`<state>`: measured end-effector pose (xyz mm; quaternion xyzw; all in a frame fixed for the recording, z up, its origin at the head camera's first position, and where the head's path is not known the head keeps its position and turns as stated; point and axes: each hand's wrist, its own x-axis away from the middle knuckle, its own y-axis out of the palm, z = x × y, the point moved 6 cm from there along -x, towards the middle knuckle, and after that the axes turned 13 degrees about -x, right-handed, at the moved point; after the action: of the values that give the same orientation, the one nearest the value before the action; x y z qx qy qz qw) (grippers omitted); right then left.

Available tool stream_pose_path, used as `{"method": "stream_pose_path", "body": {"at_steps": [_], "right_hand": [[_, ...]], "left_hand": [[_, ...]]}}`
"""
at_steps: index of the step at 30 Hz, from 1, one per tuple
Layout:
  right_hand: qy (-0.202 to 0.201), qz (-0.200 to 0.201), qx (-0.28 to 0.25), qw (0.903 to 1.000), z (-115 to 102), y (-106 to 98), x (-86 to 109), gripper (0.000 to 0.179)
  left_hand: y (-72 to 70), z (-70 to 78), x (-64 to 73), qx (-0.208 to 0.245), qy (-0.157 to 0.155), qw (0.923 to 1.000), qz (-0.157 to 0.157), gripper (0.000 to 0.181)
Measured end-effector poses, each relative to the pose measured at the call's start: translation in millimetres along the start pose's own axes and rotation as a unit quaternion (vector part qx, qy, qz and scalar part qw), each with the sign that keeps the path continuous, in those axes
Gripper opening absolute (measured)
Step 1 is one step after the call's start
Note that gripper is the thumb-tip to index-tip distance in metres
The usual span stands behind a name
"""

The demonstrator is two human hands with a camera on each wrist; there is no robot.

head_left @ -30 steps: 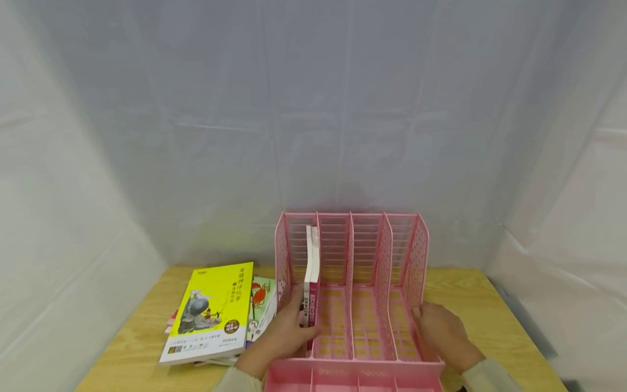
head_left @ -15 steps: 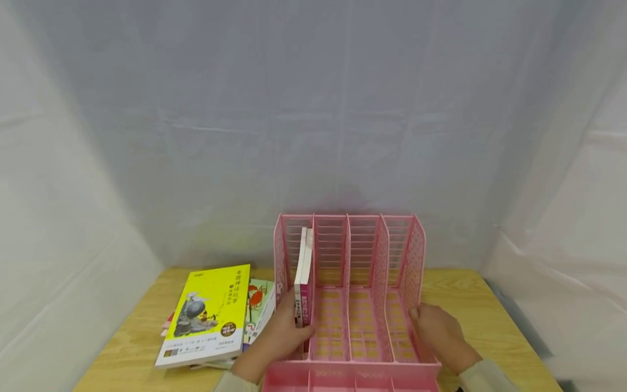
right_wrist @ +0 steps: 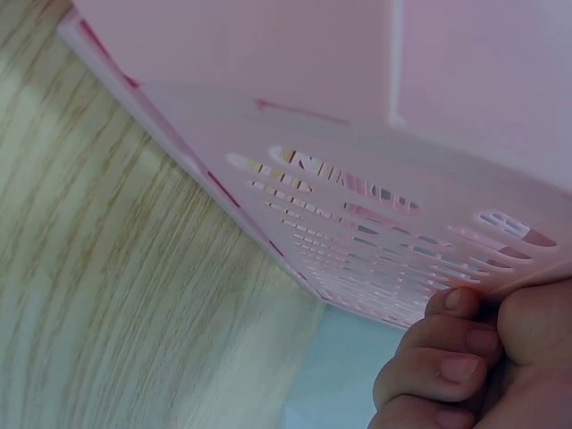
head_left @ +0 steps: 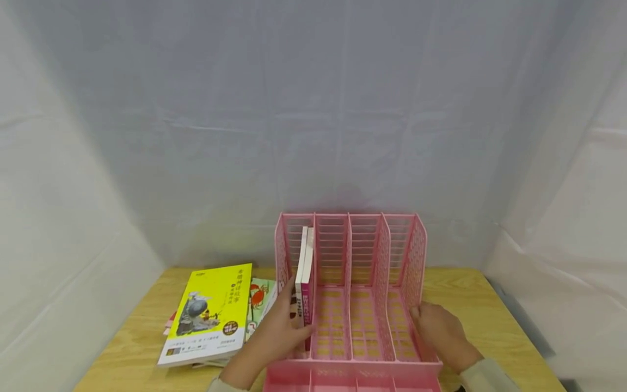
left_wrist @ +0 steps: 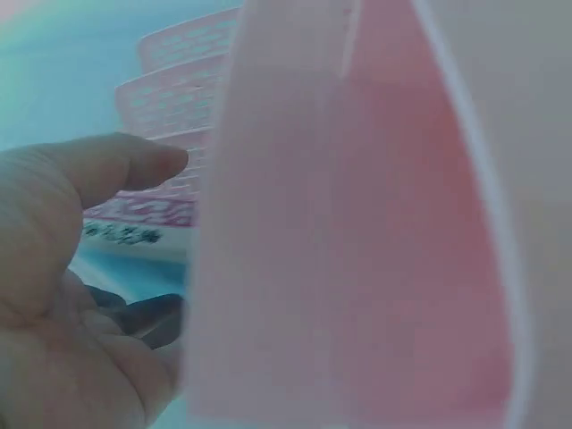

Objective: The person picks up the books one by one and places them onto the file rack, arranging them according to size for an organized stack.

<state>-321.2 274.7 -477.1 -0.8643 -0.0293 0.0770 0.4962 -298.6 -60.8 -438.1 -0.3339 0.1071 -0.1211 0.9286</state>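
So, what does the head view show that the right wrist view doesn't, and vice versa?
Only the head view clearly shows the left hand at two books standing in the leftmost compartment of the pink rack, and the yellow book lying on other books to the left.

Only the right wrist view shows the outer face of the rack's slotted right side panel and the palm side of the right hand, its fingers curled.

Both share the rack, the right hand at its right side, and part of the wooden table.
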Motion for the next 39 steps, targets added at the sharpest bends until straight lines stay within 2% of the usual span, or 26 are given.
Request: {"method": "stream_pose_path", "body": {"at_steps": [3,5,7,11,13,15,18,20,24,26,29,32,39], "right_hand": [[-0.012,-0.001,0.012,0.9999,-0.5,0.4,1.2,0.036],[-0.012,-0.002,0.02,0.9997,-0.2,1.0,1.6,0.036],[-0.009,-0.004,0.02,0.9997,0.5,1.6,1.5,0.036],[0.019,0.002,-0.004,0.9998,3.5,0.8,0.9,0.04],[0.029,0.006,-0.018,0.9994,4.4,-0.2,0.8,0.042],[0.025,0.007,-0.018,0.9995,4.2,-1.0,0.6,0.042],[0.009,0.005,-0.003,0.9999,3.3,-1.4,0.3,0.039],[0.001,0.004,0.005,1.0,3.2,-1.4,0.0,0.037],[0.01,0.002,-0.002,0.9999,4.3,-1.3,0.0,0.037],[0.017,-0.001,-0.007,0.9998,4.5,-1.0,0.1,0.038],[0.027,-0.004,-0.013,0.9996,5.0,-0.4,-0.3,0.04],[0.026,0.001,-0.014,0.9996,4.5,-0.7,-0.6,0.04],[0.019,0.0,-0.01,0.9998,3.0,-0.6,-0.1,0.038]], "left_hand": [[-13.8,-1.0,7.0,-0.042,-0.008,0.9991,0.008,0.108],[-28.6,-2.5,14.1,-0.066,-0.019,0.9974,0.022,0.098],[-49.0,-4.2,21.8,-0.086,-0.026,0.9949,0.045,0.084],[-97.6,-18.0,34.7,-0.126,-0.035,0.9841,0.12,0.052],[-121.4,-33.2,39.7,-0.159,-0.058,0.9741,0.15,0.042],[-142.1,-53.3,44.2,-0.196,-0.096,0.9624,0.162,0.04],[-165.5,-90.8,49.0,-0.242,-0.171,0.944,0.145,0.048],[-175.4,-117.0,53.3,-0.265,-0.222,0.931,0.117,0.058],[-181.2,-158.9,64.9,-0.289,-0.298,0.908,0.059,0.08],[-178.7,-172.1,69.9,-0.291,-0.316,0.9025,0.035,0.091],[-171.4,-186.7,73.5,-0.272,-0.335,0.9021,0.003,0.108],[-165.9,-196.1,73.1,-0.25,-0.349,0.9032,-0.007,0.12],[-160.8,-208.7,73.3,-0.217,-0.373,0.9016,0.025,0.125]]}}
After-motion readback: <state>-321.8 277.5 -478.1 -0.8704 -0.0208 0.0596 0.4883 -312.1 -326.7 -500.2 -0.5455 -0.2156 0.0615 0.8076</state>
